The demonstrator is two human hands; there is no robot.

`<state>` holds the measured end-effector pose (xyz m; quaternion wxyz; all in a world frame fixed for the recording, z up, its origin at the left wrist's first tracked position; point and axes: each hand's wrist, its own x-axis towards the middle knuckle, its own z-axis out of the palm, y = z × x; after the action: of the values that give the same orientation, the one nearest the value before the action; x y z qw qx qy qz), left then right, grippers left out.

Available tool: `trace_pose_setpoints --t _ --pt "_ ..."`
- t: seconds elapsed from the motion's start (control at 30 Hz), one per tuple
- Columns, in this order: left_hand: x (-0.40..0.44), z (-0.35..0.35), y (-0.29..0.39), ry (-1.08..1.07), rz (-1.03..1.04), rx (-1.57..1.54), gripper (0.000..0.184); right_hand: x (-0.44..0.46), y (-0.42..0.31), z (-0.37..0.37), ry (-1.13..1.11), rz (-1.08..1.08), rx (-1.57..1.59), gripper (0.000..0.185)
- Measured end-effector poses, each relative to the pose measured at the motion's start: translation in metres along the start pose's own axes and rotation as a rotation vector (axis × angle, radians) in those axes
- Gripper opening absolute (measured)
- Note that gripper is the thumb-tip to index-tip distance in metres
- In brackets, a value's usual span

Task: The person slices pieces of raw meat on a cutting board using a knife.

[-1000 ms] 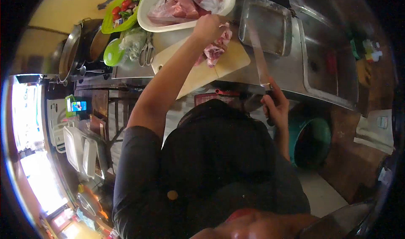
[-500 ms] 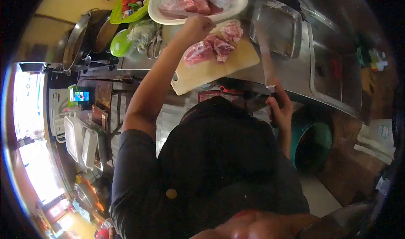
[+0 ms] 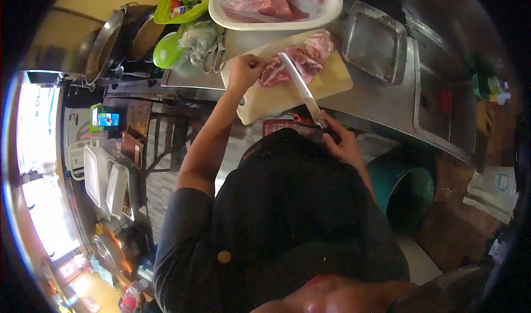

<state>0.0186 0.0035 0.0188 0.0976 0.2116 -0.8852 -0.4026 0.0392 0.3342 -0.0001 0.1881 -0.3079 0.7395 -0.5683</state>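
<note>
Several pieces of raw meat (image 3: 275,73) lie on a pale cutting board (image 3: 265,104) at the counter's front edge. My right hand (image 3: 341,140) is closed around the handle of a knife (image 3: 298,81). Its long blade points up and to the left, with the tip over the meat. Beside the meat's left end is my left hand (image 3: 246,71), its fingers curled in; whether they pinch anything is hidden. Behind the board stands a white tub (image 3: 276,24) with larger cuts of meat and plastic in it.
A metal tray (image 3: 376,42) stands right of the board, with a sink (image 3: 442,111) beyond it. To the left are scissors (image 3: 214,57), a green-lidded container (image 3: 167,51), a green basket (image 3: 166,13) of vegetables and several pans (image 3: 105,47). Below the counter is a green bin (image 3: 412,197).
The knife has swung left from beside the metal tray to over the meat. My left hand has come down from the tub's rim to the meat's left side.
</note>
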Motion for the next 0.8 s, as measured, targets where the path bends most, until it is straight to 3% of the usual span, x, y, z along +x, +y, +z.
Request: trace_pose_setpoints --t 0.13,0.23,0.33,0.43,0.53,0.63,0.73,0.8 --pt "-0.003 0.002 0.024 0.05 0.139 -0.002 0.027 0.002 -0.014 0.001 0.037 0.133 0.01 0.053" --pt "0.013 0.012 0.022 -0.143 0.229 0.129 0.024 0.002 -0.002 -0.001 0.088 0.029 -0.071 0.053" --pt "0.016 0.016 0.025 -0.094 0.396 0.291 0.021 0.0 -0.002 -0.003 0.039 0.144 -0.013 0.053" --pt "0.022 0.023 0.017 -0.066 0.491 0.345 0.02 0.0 -0.004 0.0 0.012 0.119 -0.009 0.053" --pt "0.027 0.022 0.014 -0.099 0.447 0.444 0.024 0.002 -0.006 0.003 0.004 0.139 0.007 0.053" --pt "0.03 0.007 0.008 -0.14 0.299 0.352 0.023 0.002 -0.011 0.003 0.012 0.205 0.058 0.052" --pt "0.03 0.0 -0.004 -0.027 0.225 0.196 0.019 0.003 -0.011 0.004 0.041 0.277 0.116 0.051" --pt "0.029 0.0 -0.004 0.006 0.233 0.047 0.026 0.002 -0.012 0.002 0.057 0.271 0.133 0.051"
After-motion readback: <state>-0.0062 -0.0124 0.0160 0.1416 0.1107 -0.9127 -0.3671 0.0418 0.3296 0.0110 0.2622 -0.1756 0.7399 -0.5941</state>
